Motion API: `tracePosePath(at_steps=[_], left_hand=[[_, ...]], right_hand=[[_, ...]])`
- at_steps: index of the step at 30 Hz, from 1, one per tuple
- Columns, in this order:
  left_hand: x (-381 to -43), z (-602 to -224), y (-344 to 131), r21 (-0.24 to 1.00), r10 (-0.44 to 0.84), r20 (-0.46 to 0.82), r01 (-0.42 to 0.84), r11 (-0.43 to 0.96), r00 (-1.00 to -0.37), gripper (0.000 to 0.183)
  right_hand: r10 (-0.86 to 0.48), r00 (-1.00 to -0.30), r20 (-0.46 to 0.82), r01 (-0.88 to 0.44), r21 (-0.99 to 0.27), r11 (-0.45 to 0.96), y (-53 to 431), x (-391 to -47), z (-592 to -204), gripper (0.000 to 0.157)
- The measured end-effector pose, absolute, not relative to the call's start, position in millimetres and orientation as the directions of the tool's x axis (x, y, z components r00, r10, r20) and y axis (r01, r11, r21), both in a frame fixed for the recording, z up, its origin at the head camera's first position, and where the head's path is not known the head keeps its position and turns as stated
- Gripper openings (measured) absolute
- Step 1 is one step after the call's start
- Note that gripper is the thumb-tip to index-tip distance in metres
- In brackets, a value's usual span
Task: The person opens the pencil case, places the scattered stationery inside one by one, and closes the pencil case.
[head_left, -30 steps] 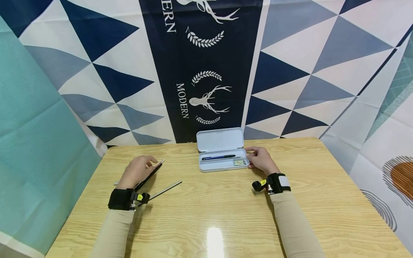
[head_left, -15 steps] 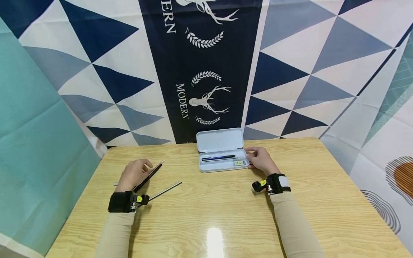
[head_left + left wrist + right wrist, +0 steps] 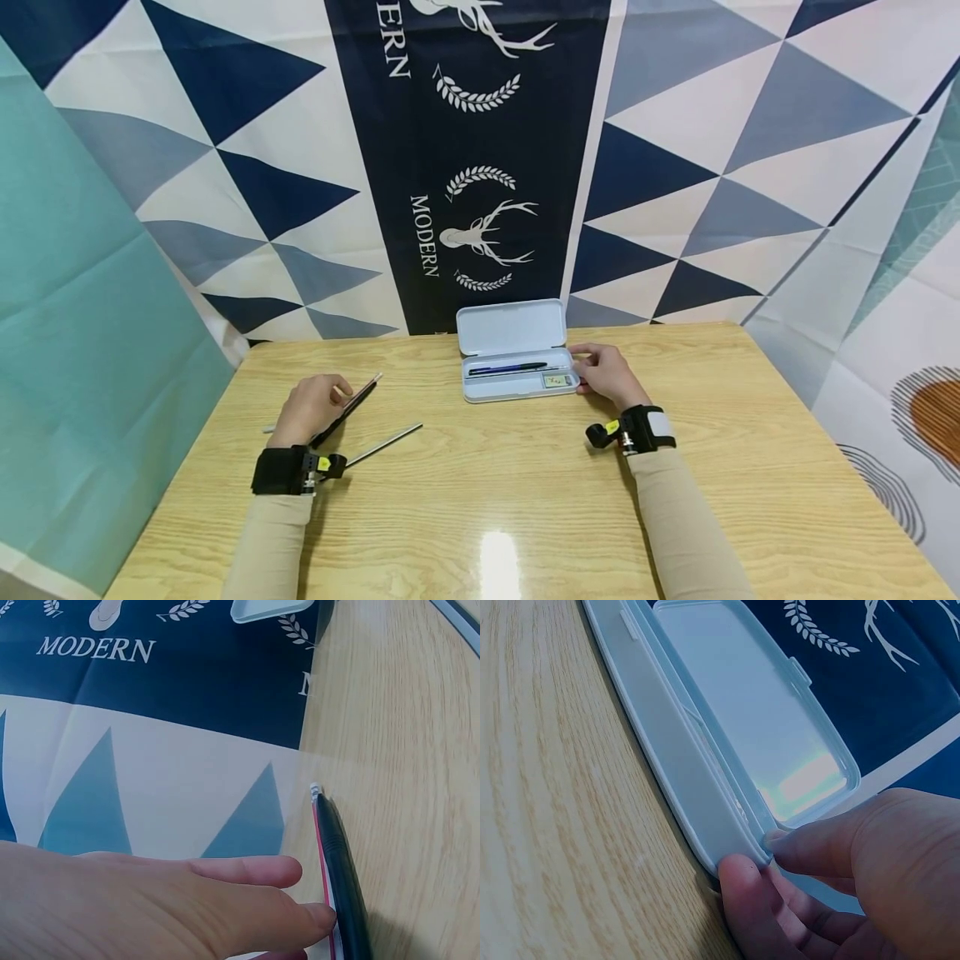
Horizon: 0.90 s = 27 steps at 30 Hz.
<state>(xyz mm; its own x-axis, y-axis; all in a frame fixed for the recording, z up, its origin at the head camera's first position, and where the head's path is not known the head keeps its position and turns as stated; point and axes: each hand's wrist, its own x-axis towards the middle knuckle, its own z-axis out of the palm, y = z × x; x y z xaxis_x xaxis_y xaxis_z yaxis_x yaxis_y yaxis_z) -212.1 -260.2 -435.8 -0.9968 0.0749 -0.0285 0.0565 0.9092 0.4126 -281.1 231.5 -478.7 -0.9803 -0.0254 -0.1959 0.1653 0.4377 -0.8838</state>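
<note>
Two hands work at the table (image 3: 525,492). The right hand (image 3: 609,377) grips the right end of the pencil case (image 3: 498,390), thumb at the rim and a fingertip at the front corner. The case stands at the far edge of the table, just right of its middle, with its lid (image 3: 512,327) raised. A blue pen (image 3: 508,367) occupies the rear compartment; a small packet (image 3: 557,380) lies at the right end of the front one.

The left hand (image 3: 309,408), toward the table's left edge, has its fingers loosely bent, with no grip evident; its thumb touches a red-and-white pencil (image 3: 324,866) lying alongside a black pen (image 3: 343,874). A silver rod (image 3: 385,444) lies nearer the front edge, partly masked by the wrist camera (image 3: 336,463).

Caution: pencil and black pen lie so close that a wide pinch may lift both, or roll one away. How firmly the thumb bears is hard to judge here. A sideways pull by the right hand could skew the case or drop the lid. Lowering the left wrist could displace the rod.
</note>
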Motion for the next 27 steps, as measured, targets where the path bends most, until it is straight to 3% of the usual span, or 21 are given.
tracePosePath(at_steps=[27], left_hand=[[-219.0, -437.6, -254.5, 0.390, 0.025, -0.090, -0.012, 0.921, -0.996, 0.026]], right_hand=[[-0.034, -0.980, -0.197, 0.162, -0.879, 0.449, 230.8, -280.8, -475.4, 0.047]])
